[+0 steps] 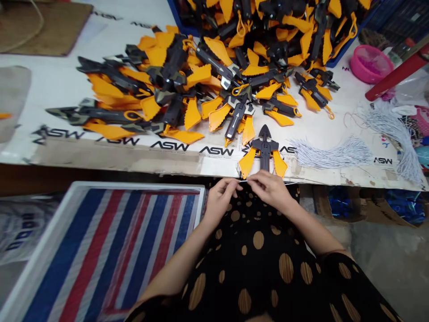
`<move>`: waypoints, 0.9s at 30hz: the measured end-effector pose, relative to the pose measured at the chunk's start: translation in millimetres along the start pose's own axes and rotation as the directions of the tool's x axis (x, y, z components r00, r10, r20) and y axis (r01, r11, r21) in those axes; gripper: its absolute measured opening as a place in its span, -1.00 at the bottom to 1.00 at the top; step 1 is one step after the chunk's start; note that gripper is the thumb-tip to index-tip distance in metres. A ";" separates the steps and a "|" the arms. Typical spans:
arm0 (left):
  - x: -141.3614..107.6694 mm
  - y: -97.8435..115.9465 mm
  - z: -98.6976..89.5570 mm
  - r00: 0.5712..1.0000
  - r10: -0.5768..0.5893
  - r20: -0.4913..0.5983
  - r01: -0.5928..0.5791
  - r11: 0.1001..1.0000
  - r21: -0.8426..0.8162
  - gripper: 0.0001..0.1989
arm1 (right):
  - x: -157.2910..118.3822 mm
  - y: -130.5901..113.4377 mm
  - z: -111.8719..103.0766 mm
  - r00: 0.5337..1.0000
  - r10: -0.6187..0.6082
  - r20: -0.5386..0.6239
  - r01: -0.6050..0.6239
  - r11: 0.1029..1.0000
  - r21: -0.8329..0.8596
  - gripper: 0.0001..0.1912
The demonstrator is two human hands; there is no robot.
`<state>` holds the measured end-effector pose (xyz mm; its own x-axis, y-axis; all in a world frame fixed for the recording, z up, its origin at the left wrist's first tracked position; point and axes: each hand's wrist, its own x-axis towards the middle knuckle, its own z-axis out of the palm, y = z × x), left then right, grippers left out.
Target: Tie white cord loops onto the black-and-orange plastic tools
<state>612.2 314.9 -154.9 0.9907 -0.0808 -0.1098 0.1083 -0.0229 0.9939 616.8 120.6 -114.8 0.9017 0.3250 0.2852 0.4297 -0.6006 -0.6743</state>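
Note:
At the table's front edge, my left hand (pixel 224 195) and my right hand (pixel 269 188) are close together, each pinching a thin white string (pixel 244 180) that runs between them. Just beyond my right hand lies a dark grey toy (pixel 265 150) with an arrow-shaped tip pointing away from me and orange wings spread to both sides. Its near end is hidden by my right hand. A large pile of similar black and orange toys (pixel 174 67) covers the table behind it. To the right lies a bundle of white strings (pixel 335 153).
A blue crate (pixel 183 27) full of the same toys stands at the back. Further right are a pink basket (pixel 371 64), a red tube (pixel 397 74) and more strings (pixel 398 129). A white-rimmed tray (pixel 203 201) with striped sheeting is at lower left. Boxes (pixel 372 206) sit below the table.

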 end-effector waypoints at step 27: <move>25.8 -14.2 0.1 0.980 -0.047 0.193 0.016 0.987 0.159 -0.70 | 21.0 -1.6 -9.9 0.927 0.144 0.345 0.048 0.869 -0.493 -0.58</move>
<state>636.2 313.0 -171.9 0.9498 -0.2705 -0.1570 0.1096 -0.1822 0.9771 635.5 121.2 -100.9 0.8817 0.4669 -0.0677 0.4405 -0.8662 -0.2358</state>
